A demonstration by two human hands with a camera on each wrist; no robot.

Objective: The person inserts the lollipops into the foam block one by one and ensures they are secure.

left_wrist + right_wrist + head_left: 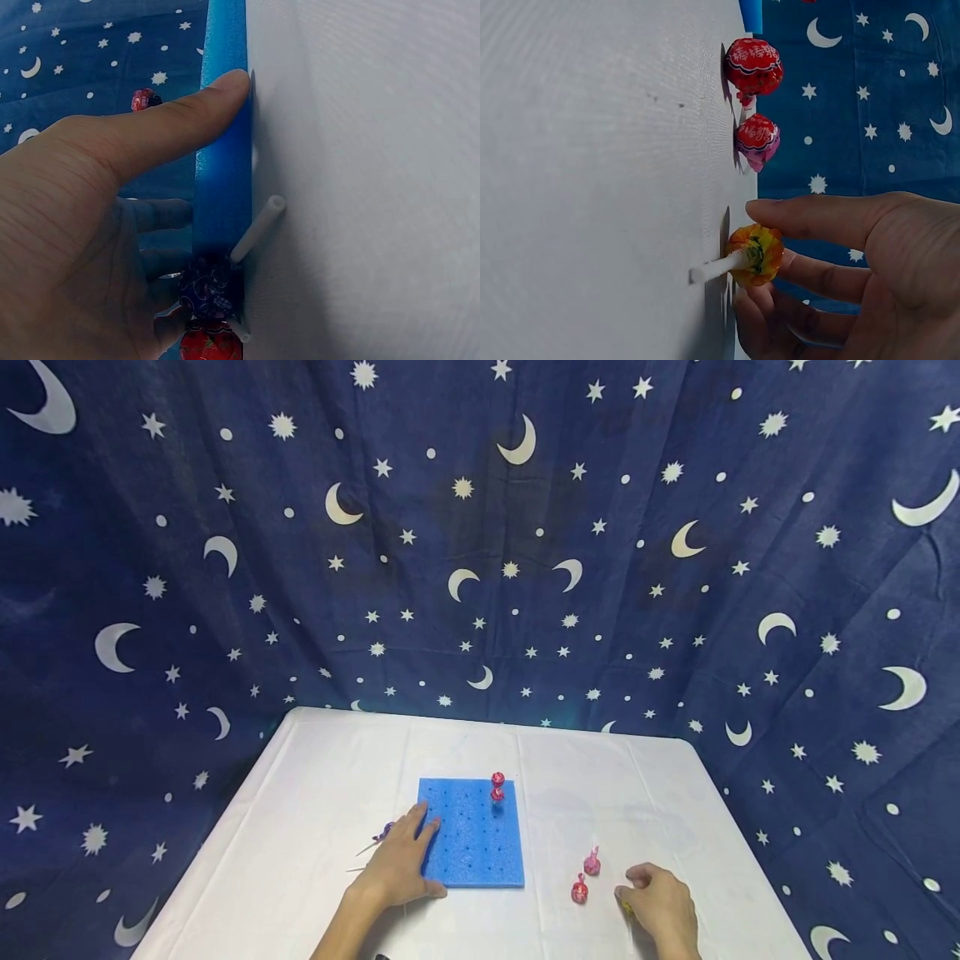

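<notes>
A blue foam board (480,852) with rows of small holes lies on the table, with two red lollipops (497,787) upright near its back right corner. My left hand (397,864) rests at the board's left side, fingers spread, thumb (217,94) along its front edge. Beside that hand lie a purple lollipop (206,289) and a red one (211,345). My right hand (662,906) has thumb and fingers around a yellow-orange lollipop (756,255) low at the table, its white stick pointing out. The contact on the far side is hidden.
A red lollipop (579,892) and a pink one (592,864) lie between the board and my right hand. The table (592,777) has a white cover, and a dark blue curtain (450,535) with moons and stars hangs around it.
</notes>
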